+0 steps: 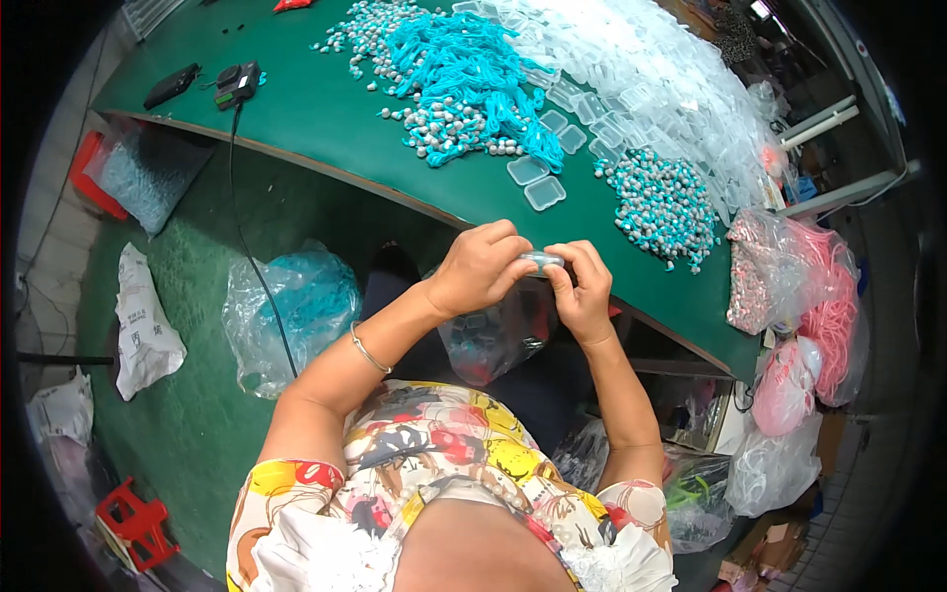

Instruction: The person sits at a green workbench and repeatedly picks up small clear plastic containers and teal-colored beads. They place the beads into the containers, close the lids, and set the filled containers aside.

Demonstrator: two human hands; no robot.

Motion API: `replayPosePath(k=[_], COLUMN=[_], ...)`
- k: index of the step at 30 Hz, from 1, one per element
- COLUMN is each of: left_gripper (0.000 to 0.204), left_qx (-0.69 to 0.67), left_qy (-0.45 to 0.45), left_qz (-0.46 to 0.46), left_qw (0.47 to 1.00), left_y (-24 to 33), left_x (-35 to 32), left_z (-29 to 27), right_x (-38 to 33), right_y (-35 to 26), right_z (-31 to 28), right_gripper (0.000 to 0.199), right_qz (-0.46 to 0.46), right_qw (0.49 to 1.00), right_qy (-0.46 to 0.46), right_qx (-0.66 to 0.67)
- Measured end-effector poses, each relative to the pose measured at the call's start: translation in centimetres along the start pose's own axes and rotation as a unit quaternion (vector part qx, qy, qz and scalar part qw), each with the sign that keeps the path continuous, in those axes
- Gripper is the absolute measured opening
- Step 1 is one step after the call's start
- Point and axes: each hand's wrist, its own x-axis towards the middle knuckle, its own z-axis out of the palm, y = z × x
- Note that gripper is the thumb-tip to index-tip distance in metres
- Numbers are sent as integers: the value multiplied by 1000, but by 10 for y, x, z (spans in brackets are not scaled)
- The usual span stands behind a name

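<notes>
We gripped a small, clear plastic case (540, 260) between the closed fingers of our left hand (479, 264) and right hand (584, 288), by the near edge of the green-topped bench (316, 118), where tangled turquoise cords (459, 59) and heaped translucent plastic boxes (641, 84) lay.

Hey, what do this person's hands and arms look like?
The left hand and right hand are ungloved. A thin, silvery bangle circles the left forearm; none shows on the right. The short sleeves are pale, with a multicoloured print including red.
</notes>
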Motion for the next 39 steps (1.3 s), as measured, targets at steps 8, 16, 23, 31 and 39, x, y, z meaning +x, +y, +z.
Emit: replayPosePath(k=[8, 16, 23, 31, 39], left_gripper=[23, 17, 21, 18, 14], left_qx=[93, 249, 382, 411, 254], left_qy=[-141, 159, 139, 129, -15], left_qz=[-79, -64, -64, -50, -66], left_qw=[982, 953, 911, 901, 965], left_y=[-14, -33, -73, -83, -46], left_x=[-49, 3, 44, 51, 39], left_z=[36, -46, -50, -42, -39], right_x=[61, 41, 37, 44, 87], right_y=[38, 27, 14, 21, 109], right_z=[7, 13, 23, 3, -31], right_gripper=[14, 13, 12, 14, 14], right_qz=[-87, -121, -118, -90, 62], right_qw=[973, 964, 965, 976, 887], right_qy=[-19, -8, -13, 23, 69], right_qx=[-212, -237, -235, -195, -452])
